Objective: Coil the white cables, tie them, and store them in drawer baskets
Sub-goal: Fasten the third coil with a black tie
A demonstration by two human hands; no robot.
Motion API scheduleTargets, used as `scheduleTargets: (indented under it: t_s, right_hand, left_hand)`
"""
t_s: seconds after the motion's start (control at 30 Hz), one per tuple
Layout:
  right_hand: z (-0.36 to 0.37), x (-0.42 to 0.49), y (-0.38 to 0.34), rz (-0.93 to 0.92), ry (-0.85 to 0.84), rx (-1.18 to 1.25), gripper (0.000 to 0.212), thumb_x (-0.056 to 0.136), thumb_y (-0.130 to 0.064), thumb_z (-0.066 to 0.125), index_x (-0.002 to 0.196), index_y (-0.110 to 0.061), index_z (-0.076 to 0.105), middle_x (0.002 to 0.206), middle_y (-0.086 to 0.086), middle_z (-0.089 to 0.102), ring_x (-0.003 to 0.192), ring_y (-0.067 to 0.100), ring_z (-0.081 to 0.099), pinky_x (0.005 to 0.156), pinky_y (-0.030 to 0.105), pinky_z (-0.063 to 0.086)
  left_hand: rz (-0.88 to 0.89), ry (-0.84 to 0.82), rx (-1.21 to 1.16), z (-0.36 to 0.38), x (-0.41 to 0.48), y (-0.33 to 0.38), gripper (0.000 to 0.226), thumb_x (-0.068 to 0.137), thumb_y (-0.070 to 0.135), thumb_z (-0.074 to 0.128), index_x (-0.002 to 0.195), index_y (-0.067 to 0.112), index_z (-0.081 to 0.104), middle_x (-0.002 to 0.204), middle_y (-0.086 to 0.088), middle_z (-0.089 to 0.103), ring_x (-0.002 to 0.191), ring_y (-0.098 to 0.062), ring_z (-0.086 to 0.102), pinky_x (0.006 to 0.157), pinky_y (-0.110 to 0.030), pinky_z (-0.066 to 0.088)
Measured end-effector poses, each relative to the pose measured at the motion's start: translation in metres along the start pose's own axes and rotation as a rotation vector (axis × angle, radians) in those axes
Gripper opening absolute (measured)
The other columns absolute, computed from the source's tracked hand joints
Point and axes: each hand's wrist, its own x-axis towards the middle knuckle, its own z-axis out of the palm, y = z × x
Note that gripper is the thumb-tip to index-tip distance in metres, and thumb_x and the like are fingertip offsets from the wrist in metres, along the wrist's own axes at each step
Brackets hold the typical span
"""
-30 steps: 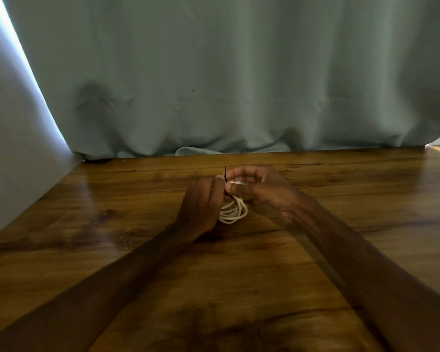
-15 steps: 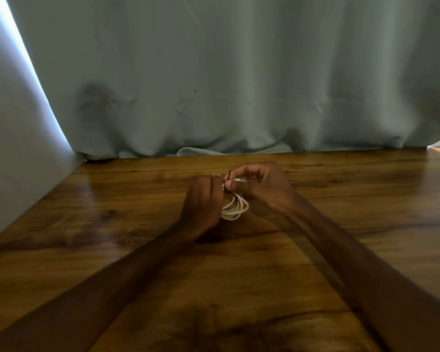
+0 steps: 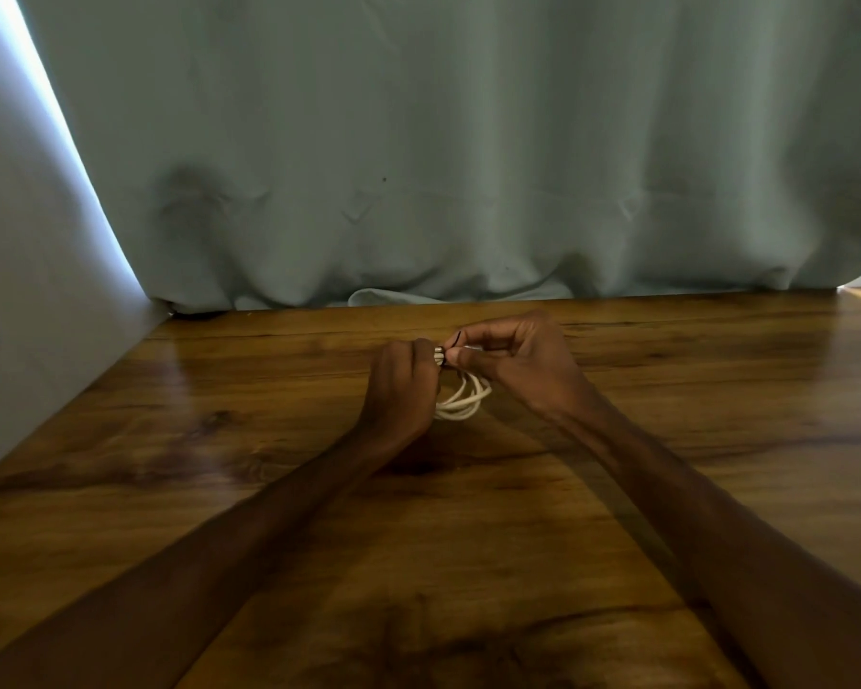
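Fingers (image 3: 485,335) of right hand (image 3: 518,365) pinch black tie (image 3: 457,339) upright above white cable coil (image 3: 466,402) — left hand (image 3: 403,385) grips coil top.

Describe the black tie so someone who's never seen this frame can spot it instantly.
On the wooden table before the grey-green curtain, the left hand and right hand meet at a white cable coil. At the coil's top, between the two hands, sits the black tie: a thin dark strand poking upward, the only black thing among white loops.
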Motion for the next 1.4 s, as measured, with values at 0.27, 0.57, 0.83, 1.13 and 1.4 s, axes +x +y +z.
scheduleTargets:
  t_s: [0.27,0.57,0.83,1.13,1.4]
  right_hand:
    - [0.001,0.003,0.003,-0.007,0.016,-0.039,0.013,0.084,0.005,0.077,0.097,0.002,0.078,0.089,0.010,0.080,0.080,0.017,0.077,0.073,0.022,0.059]
    - [0.000,0.005,0.008,-0.065,0.076,-0.086,0.012,0.084,0.001,0.079,0.096,-0.001,0.080,0.088,0.011,0.080,0.077,0.017,0.076,0.075,0.030,0.062]
    - [0.001,0.004,0.008,-0.030,0.080,-0.048,0.014,0.085,0.002,0.078,0.098,0.004,0.078,0.091,0.014,0.079,0.077,0.017,0.075,0.072,0.026,0.061]
    - [0.006,0.002,0.007,0.002,0.051,-0.038,0.012,0.084,-0.003,0.081,0.096,-0.003,0.080,0.086,0.010,0.080,0.074,0.016,0.074,0.072,0.026,0.060]
    - [0.010,0.000,0.005,0.026,-0.009,-0.027,0.014,0.084,-0.003,0.081,0.099,-0.002,0.080,0.091,0.010,0.080,0.079,0.015,0.075,0.073,0.023,0.058]
  left_hand:
    - [-0.120,-0.010,-0.230,0.004,0.002,-0.006,0.038,0.059,-0.012,0.089,0.089,-0.008,0.067,0.072,-0.024,0.063,0.059,-0.039,0.064,0.052,-0.038,0.053]
    - [-0.477,-0.054,-0.656,-0.022,0.007,0.024,0.052,0.111,0.029,0.037,0.065,0.018,0.062,0.063,0.000,0.063,0.056,-0.006,0.057,0.057,-0.023,0.041]
    - [-0.604,-0.123,-0.667,-0.040,0.003,0.037,0.043,0.108,0.030,0.039,0.089,0.014,0.074,0.082,-0.001,0.077,0.080,-0.020,0.072,0.079,-0.042,0.056]
    - [-0.792,-0.043,-0.625,-0.060,-0.018,0.067,0.026,0.102,0.027,0.047,0.106,0.016,0.070,0.102,-0.005,0.071,0.098,-0.028,0.065,0.086,-0.041,0.051]
    - [-0.808,-0.072,-0.606,-0.072,-0.030,0.072,0.027,0.105,0.031,0.048,0.117,0.017,0.066,0.108,-0.002,0.069,0.099,-0.021,0.063,0.080,-0.035,0.045]
